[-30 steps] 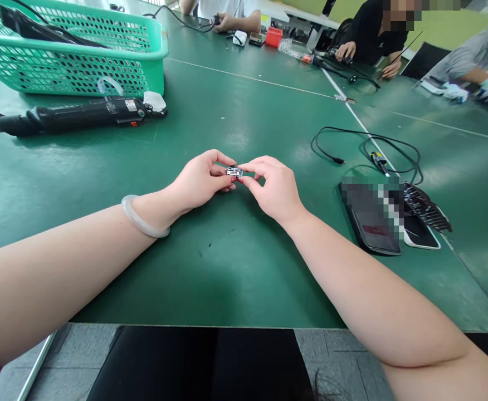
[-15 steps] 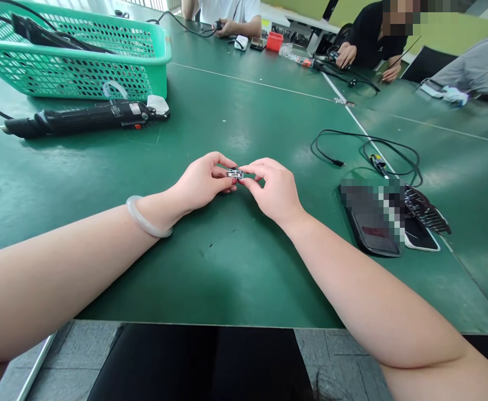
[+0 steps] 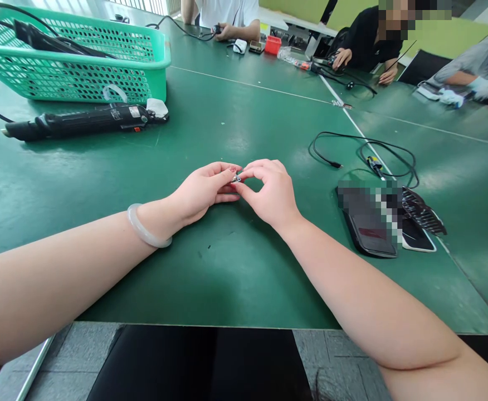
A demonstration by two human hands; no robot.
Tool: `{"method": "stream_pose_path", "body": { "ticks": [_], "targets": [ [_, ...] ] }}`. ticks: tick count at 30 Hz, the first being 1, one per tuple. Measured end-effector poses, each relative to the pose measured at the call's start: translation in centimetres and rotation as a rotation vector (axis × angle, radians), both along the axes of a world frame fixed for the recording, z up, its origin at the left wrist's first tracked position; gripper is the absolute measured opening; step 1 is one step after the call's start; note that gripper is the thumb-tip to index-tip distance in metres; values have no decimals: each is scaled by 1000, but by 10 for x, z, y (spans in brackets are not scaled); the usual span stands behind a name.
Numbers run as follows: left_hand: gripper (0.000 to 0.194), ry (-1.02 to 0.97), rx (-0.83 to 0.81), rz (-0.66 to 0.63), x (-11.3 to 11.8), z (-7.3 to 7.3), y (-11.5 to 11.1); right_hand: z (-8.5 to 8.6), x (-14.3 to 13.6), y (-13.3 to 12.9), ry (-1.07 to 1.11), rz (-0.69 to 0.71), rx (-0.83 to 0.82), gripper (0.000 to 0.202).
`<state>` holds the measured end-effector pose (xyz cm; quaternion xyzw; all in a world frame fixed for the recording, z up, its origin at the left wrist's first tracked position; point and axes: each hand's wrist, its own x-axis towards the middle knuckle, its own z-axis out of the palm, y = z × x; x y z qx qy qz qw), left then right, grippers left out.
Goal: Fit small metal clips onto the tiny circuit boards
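Note:
A small silvery metal part (image 3: 236,179) is pinched between my two hands above the green table (image 3: 210,278). My left hand (image 3: 204,191) has its thumb on top of the part and its fingers behind and below, covering most of it. From the other side, the thumb and fingertips of my right hand (image 3: 269,188) close on the part's right end. The fingertips of both hands meet there. A pale bangle (image 3: 146,228) is around my left wrist.
Back left are a green basket (image 3: 152,78) and a black power tool (image 3: 85,121). On the right lie a looped black cable (image 3: 365,136), a black phone (image 3: 369,228) and a hair clip (image 3: 425,209). People sit across the table, one with a gloved hand (image 3: 482,87).
My left hand has turned, its thumb now over the metal part, which shows less than before. At the far right, a person's gloved hand has come into view.

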<state>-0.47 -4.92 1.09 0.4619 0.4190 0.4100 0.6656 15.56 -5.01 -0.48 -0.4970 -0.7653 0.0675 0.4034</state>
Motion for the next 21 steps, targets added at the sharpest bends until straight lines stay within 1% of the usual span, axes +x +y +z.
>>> {"method": "stream_pose_path", "body": {
  "ticks": [5, 8, 10, 12, 15, 17, 19, 21],
  "targets": [
    [7, -56, -69, -6, 1, -2, -3, 1, -8, -6, -62, 16, 25, 7],
    [8, -56, -90, -41, -1, 0, -2, 1, -8, -6, -69, 31, 12, 9],
    [8, 2, -95, -55, -5, 3, 0, 1, -6, -4, -61, 57, 15, 9],
    [6, 132, -101, -75, -12, 8, 3, 1, -4, -1, -46, 80, 26, 10],
    [16, 400, -57, -121, -30, 20, 5, 1, 1, 2, -22, 72, 20, 14],
    [21, 592, 27, -82, -46, 28, 3, 1, 4, 3, -8, 55, -1, 16],
    [18, 805, 101, -2, -67, 36, -2, 0, 5, 4, 6, 46, -21, 17],
    [15, 1039, 170, 50, -93, 42, -10, 0, 5, 5, 22, 42, -40, 17]
  ]
}}
